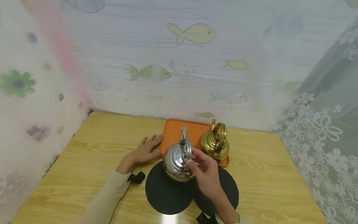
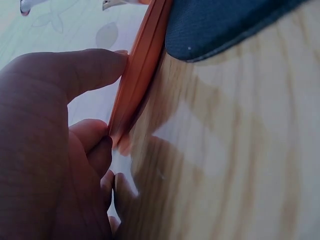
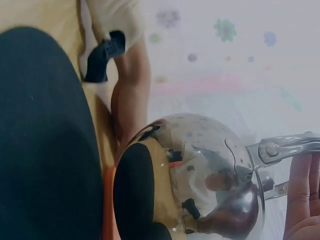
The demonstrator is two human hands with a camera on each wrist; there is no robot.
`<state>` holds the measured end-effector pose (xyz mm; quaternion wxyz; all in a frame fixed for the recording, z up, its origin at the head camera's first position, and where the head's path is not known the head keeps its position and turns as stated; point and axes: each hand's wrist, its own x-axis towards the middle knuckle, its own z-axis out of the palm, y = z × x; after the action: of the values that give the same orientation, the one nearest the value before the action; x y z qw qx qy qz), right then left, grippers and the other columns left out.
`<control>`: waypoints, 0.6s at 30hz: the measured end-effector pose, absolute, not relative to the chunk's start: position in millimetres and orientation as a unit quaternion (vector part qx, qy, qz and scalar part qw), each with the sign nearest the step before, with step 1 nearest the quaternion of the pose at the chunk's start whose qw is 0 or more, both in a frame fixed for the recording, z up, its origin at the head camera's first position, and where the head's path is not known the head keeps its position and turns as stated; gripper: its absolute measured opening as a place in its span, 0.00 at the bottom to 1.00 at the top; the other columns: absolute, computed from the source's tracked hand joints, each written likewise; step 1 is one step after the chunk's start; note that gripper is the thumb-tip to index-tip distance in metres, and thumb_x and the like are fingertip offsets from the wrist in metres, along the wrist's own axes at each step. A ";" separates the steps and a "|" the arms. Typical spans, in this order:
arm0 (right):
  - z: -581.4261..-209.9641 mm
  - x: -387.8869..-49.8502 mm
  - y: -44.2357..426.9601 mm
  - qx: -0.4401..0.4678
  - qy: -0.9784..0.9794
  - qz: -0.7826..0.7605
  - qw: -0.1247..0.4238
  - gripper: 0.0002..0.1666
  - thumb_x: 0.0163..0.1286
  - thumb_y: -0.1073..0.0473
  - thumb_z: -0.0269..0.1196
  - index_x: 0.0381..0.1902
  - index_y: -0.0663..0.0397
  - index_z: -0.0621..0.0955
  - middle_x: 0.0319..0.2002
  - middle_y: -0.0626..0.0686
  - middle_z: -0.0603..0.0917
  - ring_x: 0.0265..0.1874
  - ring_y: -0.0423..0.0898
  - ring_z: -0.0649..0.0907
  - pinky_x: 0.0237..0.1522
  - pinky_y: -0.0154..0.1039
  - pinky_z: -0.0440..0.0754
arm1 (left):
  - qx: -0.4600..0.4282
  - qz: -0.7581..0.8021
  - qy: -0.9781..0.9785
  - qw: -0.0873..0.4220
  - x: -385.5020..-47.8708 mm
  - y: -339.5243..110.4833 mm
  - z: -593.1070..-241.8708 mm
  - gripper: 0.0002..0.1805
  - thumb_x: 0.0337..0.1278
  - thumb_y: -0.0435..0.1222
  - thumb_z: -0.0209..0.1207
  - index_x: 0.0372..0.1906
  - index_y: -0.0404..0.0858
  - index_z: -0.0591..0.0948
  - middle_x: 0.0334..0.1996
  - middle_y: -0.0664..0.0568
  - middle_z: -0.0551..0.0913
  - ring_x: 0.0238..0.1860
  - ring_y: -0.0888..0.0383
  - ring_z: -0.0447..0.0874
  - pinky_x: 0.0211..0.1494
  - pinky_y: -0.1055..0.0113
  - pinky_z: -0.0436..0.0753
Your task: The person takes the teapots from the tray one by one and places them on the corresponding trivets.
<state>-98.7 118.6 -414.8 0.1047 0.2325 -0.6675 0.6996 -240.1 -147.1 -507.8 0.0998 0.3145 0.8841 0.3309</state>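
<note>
A shiny silver kettle [image 1: 173,169] is held by its raised handle in my right hand [image 1: 207,174], fingers under the handle and thumb against it. The kettle [image 3: 200,165] overlaps the near edge of an orange tray [image 1: 174,130] and a round black mat [image 1: 169,200]; whether its base touches anything is hidden. My left hand [image 1: 143,152] lies left of the tray with fingers spread, thumb and fingertips touching the tray's rim [image 2: 140,70]. A gold kettle [image 1: 207,143] stands at the tray's right end, handle up.
A second round black mat [image 1: 230,189] lies partly behind my right forearm, beside the first. Everything stands on a wood-grain table [image 1: 265,174]. Behind it hangs a fish-patterned curtain [image 1: 151,96], with white floral lace [image 1: 327,149] at the right.
</note>
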 end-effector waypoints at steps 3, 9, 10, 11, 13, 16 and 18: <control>-416.2 -89.3 117.3 0.240 -0.661 0.703 0.107 0.20 0.73 0.74 0.58 0.61 0.82 0.75 0.41 0.41 0.85 0.43 0.36 0.85 0.42 0.29 0.85 | 0.316 0.333 0.883 0.102 -240.7 -147.2 -507.3 0.46 0.70 0.50 0.60 0.82 0.37 0.53 0.81 0.44 0.52 0.82 0.37 0.41 0.78 0.36 0.33; -421.5 -77.6 112.9 0.252 -0.637 0.720 0.111 0.20 0.73 0.76 0.57 0.60 0.83 0.74 0.43 0.42 0.85 0.43 0.36 0.86 0.44 0.30 0.86 | 0.319 0.333 0.883 0.086 -244.3 -147.7 -508.0 0.46 0.69 0.51 0.61 0.81 0.36 0.54 0.81 0.43 0.53 0.81 0.37 0.42 0.78 0.35 0.33; -422.8 -75.7 112.0 0.253 -0.636 0.721 0.109 0.20 0.73 0.76 0.57 0.60 0.82 0.74 0.43 0.41 0.85 0.43 0.36 0.86 0.44 0.30 0.86 | 0.318 0.333 0.884 0.082 -244.3 -147.9 -508.7 0.46 0.69 0.51 0.61 0.81 0.35 0.54 0.81 0.43 0.54 0.81 0.37 0.42 0.78 0.35 0.34; -424.5 -73.3 111.3 0.256 -0.633 0.723 0.107 0.20 0.73 0.76 0.57 0.61 0.82 0.74 0.43 0.42 0.85 0.43 0.36 0.86 0.45 0.31 0.86 | 0.318 0.332 0.885 0.078 -243.8 -148.5 -509.4 0.46 0.69 0.51 0.61 0.81 0.35 0.54 0.81 0.42 0.54 0.81 0.36 0.43 0.78 0.35 0.34; -427.8 -68.5 110.3 0.258 -0.629 0.726 0.102 0.21 0.73 0.76 0.57 0.62 0.80 0.74 0.44 0.43 0.85 0.43 0.37 0.86 0.45 0.32 0.86 | 0.318 0.330 0.885 0.078 -242.3 -149.2 -511.3 0.46 0.69 0.51 0.61 0.81 0.35 0.54 0.81 0.42 0.54 0.81 0.36 0.43 0.78 0.35 0.34; -432.6 -61.8 109.1 0.255 -0.622 0.734 0.096 0.21 0.74 0.77 0.56 0.63 0.79 0.74 0.44 0.43 0.84 0.44 0.37 0.86 0.45 0.33 0.87 | 0.320 0.333 0.883 0.081 -240.9 -148.7 -513.0 0.46 0.69 0.51 0.61 0.81 0.34 0.55 0.81 0.41 0.54 0.81 0.36 0.42 0.78 0.34 0.34; -435.3 -58.2 108.7 0.245 -0.619 0.741 0.092 0.21 0.73 0.77 0.55 0.63 0.77 0.75 0.44 0.43 0.84 0.43 0.36 0.86 0.44 0.32 0.87 | 0.321 0.333 0.883 0.083 -241.4 -147.4 -513.6 0.46 0.69 0.51 0.61 0.81 0.34 0.54 0.81 0.42 0.53 0.81 0.37 0.42 0.78 0.35 0.33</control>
<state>-58.2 108.7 -435.3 0.0921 0.2451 -0.6188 0.7406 -241.4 -147.4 -513.6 0.0826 0.3206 0.8828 0.3333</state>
